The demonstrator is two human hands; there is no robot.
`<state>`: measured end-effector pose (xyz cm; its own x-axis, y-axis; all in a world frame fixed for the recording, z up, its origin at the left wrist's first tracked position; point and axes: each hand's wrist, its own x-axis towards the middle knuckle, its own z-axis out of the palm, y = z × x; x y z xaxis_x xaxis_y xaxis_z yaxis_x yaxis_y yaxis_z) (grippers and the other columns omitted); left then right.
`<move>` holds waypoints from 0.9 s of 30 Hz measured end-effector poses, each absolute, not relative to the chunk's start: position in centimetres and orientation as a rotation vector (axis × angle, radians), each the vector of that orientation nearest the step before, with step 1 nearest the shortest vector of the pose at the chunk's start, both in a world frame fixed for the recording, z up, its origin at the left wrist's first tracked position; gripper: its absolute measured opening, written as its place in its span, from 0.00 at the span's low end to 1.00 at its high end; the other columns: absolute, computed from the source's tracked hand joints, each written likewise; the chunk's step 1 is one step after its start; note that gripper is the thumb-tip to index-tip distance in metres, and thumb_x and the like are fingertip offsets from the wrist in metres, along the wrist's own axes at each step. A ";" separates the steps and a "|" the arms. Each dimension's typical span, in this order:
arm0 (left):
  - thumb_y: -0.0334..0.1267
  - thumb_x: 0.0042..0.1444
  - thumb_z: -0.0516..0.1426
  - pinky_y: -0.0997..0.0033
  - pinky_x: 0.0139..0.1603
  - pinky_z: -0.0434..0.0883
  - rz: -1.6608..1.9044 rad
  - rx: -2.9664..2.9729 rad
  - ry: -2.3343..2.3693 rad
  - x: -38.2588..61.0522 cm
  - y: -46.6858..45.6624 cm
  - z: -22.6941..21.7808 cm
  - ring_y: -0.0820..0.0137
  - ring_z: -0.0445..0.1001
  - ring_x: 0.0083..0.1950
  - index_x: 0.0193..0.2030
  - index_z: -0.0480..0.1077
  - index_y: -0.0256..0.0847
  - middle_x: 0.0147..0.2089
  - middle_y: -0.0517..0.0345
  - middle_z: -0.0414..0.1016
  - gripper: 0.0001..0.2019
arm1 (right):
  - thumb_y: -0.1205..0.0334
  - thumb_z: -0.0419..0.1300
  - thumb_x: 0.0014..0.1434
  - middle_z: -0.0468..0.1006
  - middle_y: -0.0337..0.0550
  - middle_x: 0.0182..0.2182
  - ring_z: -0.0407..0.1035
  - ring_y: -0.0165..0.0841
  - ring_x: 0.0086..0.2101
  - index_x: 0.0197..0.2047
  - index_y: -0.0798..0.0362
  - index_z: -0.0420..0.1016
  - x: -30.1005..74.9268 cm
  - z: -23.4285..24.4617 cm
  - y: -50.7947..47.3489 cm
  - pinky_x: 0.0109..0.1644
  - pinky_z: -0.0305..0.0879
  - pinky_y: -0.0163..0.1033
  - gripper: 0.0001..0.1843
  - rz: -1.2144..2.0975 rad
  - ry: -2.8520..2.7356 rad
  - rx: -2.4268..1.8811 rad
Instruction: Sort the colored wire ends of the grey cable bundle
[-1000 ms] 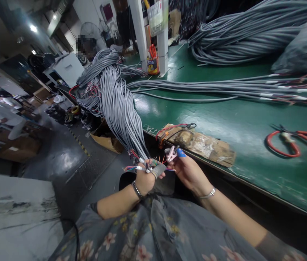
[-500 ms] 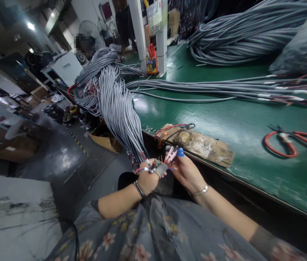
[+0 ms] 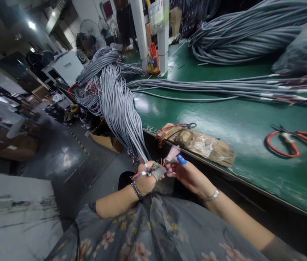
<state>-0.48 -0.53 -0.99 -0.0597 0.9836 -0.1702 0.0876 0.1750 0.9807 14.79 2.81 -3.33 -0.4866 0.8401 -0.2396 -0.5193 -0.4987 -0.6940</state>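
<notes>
My left hand is closed around the white-sleeved ends of grey cables, its thumb wrapped in grey tape. Thin coloured wires fan out from its grip towards the other hand. My right hand is at these wires with its fingers curled at their tips. It has a blue cover on the thumb and a pale pinkish wrap on one finger, which is blurred. The exact finger contact is too small to make out. From the left hand, the thick bundle of grey cables runs up along the bench edge.
On the green bench lie a worn wooden board, red-handled pliers and a row of stripped grey cables. A large cable coil lies behind. A cardboard box stands on the floor beside the bundle.
My right hand has shifted slightly down and right, and its wrapped finger has swung and blurred. The left hand keeps its grip, with the cable ends tilted a little lower.
</notes>
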 end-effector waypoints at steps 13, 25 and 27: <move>0.33 0.43 0.60 0.77 0.23 0.57 0.616 1.754 1.245 -2.0 0.2 -1.3 0.77 0.60 0.21 0.19 0.69 0.37 0.18 0.64 0.65 0.06 | 0.51 0.71 0.42 0.77 0.38 0.22 0.67 0.32 0.26 0.24 0.50 0.79 15.1 -2.5 1.8 0.35 0.65 0.39 0.12 1.726 -1.243 -0.845; 0.51 0.45 0.64 0.74 0.28 0.69 0.954 1.209 1.331 -0.5 0.0 -0.3 0.73 0.71 0.23 0.22 0.70 0.36 0.20 0.57 0.73 0.18 | 0.45 0.72 0.39 0.74 0.38 0.23 0.64 0.29 0.24 0.29 0.50 0.76 14.6 -4.9 -0.3 0.28 0.64 0.37 0.20 1.744 -0.894 -0.953; 0.52 0.44 0.64 0.74 0.29 0.70 0.941 1.221 1.312 -0.8 0.0 -0.3 0.72 0.72 0.24 0.23 0.71 0.36 0.21 0.56 0.74 0.19 | 0.45 0.72 0.40 0.73 0.37 0.22 0.62 0.29 0.23 0.27 0.50 0.75 14.0 -4.6 -0.2 0.27 0.62 0.36 0.19 1.675 -0.890 -0.961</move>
<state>-0.83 0.00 -0.34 0.0851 0.9801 -0.1795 0.1444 0.1661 0.9755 14.00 -0.18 -4.65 -0.2156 0.9583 -0.1878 -0.3805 -0.2596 -0.8876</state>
